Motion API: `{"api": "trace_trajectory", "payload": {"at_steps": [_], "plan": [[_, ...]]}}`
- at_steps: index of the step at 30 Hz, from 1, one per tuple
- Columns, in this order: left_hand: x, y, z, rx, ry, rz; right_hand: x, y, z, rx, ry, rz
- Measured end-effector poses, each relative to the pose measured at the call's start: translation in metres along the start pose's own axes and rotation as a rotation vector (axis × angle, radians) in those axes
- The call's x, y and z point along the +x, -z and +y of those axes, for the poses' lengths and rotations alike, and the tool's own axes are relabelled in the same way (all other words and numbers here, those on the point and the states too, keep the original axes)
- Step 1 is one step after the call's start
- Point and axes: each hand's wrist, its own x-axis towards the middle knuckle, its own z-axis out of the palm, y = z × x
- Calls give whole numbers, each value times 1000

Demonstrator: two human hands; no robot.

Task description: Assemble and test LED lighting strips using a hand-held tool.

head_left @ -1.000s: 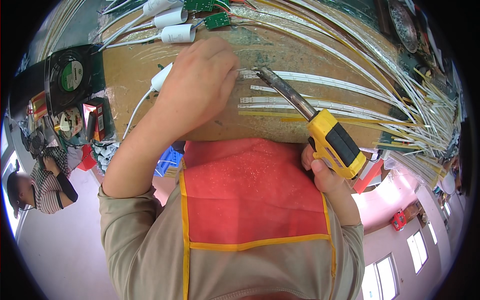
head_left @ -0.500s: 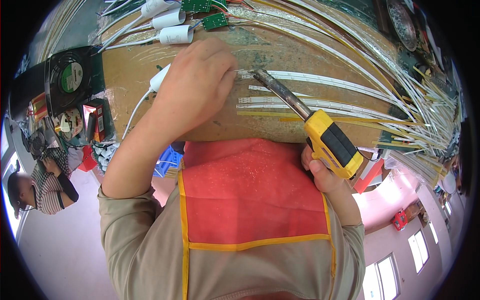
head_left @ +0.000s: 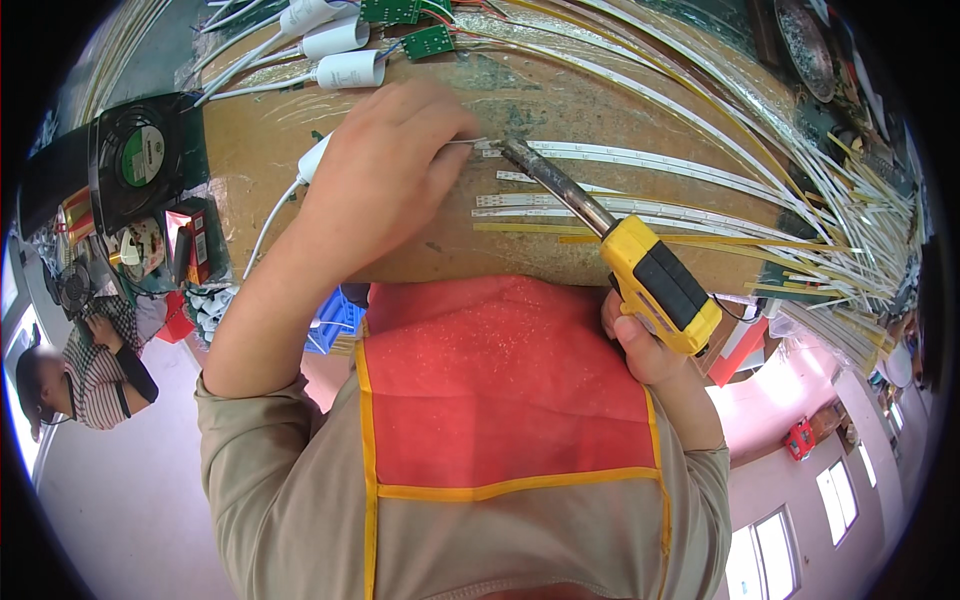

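Probably we are at soldering: upper middle of frame, left hand [head_left: 400,165] pinches thin wire [head_left: 468,141] near white strip [head_left: 620,156]; right hand [head_left: 643,347], fingers wrapped around yellow iron [head_left: 657,280]. Next move, we think, calls for steady wire against strip end.

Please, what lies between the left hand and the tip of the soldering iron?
The head view shows a thin wire running from the left hand, then a white strip's end near the iron tip.
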Motion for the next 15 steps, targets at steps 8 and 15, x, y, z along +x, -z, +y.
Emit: {"api": "trace_trajectory", "payload": {"at_steps": [8,15], "plan": [[-5,-4,-5,5,-56,45,1,1,0,-17,23,-15],[-5,-3,-2,113,-97,45,0,2,1,-60,36,-34]]}}
